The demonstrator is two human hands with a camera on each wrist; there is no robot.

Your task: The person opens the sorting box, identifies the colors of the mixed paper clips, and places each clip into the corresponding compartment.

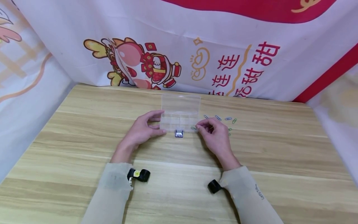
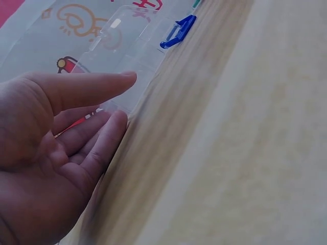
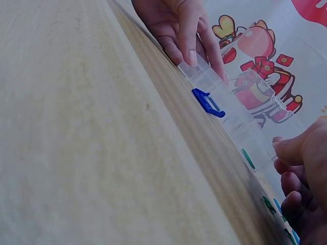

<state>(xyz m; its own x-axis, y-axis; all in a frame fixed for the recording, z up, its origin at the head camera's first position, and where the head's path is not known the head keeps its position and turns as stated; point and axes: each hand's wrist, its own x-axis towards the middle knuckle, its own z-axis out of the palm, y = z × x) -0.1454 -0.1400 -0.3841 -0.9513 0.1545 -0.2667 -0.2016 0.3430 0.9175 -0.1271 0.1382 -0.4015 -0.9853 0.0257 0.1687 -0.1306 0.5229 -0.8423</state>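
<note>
A clear plastic box [image 1: 170,124] with inner dividers sits on the wooden table, its clear lid [image 1: 181,104] raised at the back. A dark blue latch [image 1: 179,133] projects from its front. My left hand [image 1: 141,129] holds the box's left end between thumb and fingers. My right hand [image 1: 216,133] is at the front right corner, thumb and index tips close together with the other fingers curled. A green paper clip [image 3: 248,158] shows through the box beside those fingertips. I cannot tell whether they pinch anything.
Several blue and green paper clips lie to the right beyond my right hand, among them a blue paper clip [image 1: 228,118] and a green paper clip [image 1: 234,121]. A printed white cloth [image 1: 179,37] hangs behind the table [image 1: 179,186].
</note>
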